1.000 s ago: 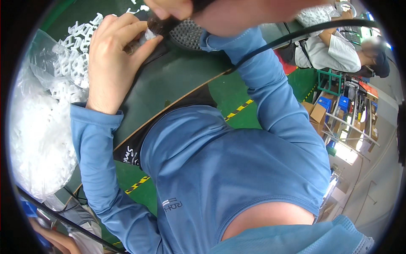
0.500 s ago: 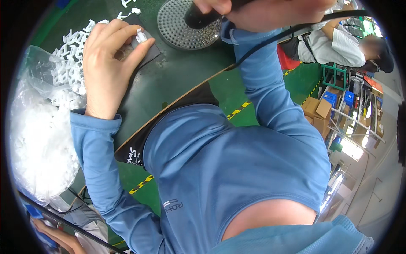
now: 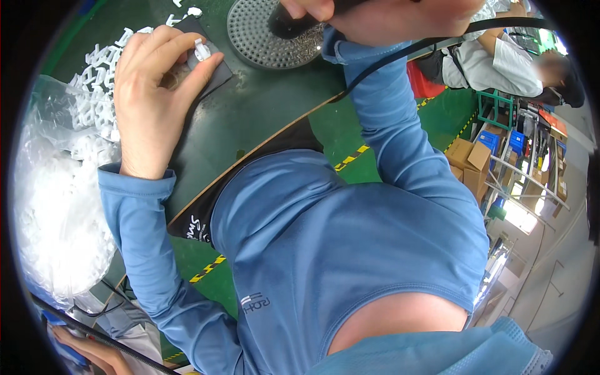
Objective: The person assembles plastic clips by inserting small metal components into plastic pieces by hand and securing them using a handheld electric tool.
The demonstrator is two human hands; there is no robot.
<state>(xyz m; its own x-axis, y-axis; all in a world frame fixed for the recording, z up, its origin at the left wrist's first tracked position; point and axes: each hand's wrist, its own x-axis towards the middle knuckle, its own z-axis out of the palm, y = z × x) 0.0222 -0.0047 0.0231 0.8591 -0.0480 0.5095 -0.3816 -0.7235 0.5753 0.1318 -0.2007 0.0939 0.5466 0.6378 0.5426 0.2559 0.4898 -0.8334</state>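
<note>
My left hand [image 3: 149, 94] pinches a small white plastic part [image 3: 201, 50] between thumb and forefinger, over a dark square pad [image 3: 220, 70] on the green table. At the top edge, my right hand [image 3: 400, 22] is wrapped round a black corded electric screwdriver [image 3: 289, 25]. The screwdriver's front end is over a round grey dimpled tray [image 3: 255, 44], beside a heap of small metal screws [image 3: 306, 49]. Whether its tip touches a screw cannot be seen. The upper part of the right hand is cut off by the frame.
Loose white plastic parts [image 3: 94, 78] lie left of my left hand, beside a large clear bag [image 3: 62, 212] full of them. A black cable [image 3: 381, 67] runs across my right forearm. Another person [image 3: 494, 65] sits at the far right, near shelves with cardboard boxes [image 3: 469, 162].
The view has shifted slightly, so the table and both hands sit a little further left and up. Both hands keep their holds; the white part looks slightly more tilted.
</note>
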